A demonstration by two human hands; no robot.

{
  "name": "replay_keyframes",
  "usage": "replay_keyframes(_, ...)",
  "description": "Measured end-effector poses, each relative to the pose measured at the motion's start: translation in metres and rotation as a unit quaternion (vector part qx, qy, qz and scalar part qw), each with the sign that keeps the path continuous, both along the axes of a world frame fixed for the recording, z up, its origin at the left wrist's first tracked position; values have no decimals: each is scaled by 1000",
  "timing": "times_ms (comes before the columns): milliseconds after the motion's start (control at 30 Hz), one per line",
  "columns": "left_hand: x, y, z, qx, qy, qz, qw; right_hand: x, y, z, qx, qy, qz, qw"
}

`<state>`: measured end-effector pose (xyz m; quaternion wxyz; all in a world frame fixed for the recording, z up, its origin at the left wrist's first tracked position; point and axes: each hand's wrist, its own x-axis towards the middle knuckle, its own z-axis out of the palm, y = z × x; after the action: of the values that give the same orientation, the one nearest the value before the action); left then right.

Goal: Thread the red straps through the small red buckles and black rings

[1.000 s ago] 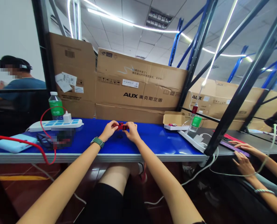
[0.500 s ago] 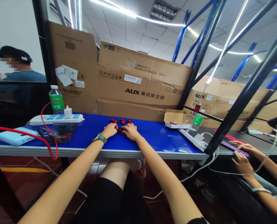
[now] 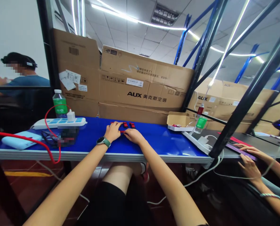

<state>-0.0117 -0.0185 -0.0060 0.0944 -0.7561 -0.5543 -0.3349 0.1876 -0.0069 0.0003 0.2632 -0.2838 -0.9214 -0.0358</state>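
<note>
Right between left hand (image 3: 113, 131) and right hand (image 3: 134, 136) sat the red piece (image 3: 122, 131), both grips too hidden to call, and just beyond the right hand lay two small red-and-black blocks (image 3: 125, 125)!

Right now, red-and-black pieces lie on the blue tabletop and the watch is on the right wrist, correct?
Wrong wrist: the head view shows the watch on the wrist of the left hand. The red-and-black pieces do lie on the blue tabletop.
</note>
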Motion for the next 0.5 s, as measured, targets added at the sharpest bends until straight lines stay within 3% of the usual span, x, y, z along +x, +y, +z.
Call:
replay_keyframes(67, 3, 3, -2, -18, 43, -84, 995, 3, 5, -1, 8, 76, -29, 997)
replay_keyframes(167, 7, 7, -7, -46, 87, -139, 985, 11, 17, -3, 17, 230, -92, 969)
replay_keyframes(300, 8, 6, -6, -39, 96, -126, 987, 24, 35, -11, -20, 342, -186, 921)
replay_keyframes(400, 8, 3, -2, -21, 80, -101, 992, 27, 42, -16, -76, 367, -188, 908)
replay_keyframes(500, 9, 2, -1, -27, 62, -130, 989, 27, 41, -17, -137, 358, -174, 907)
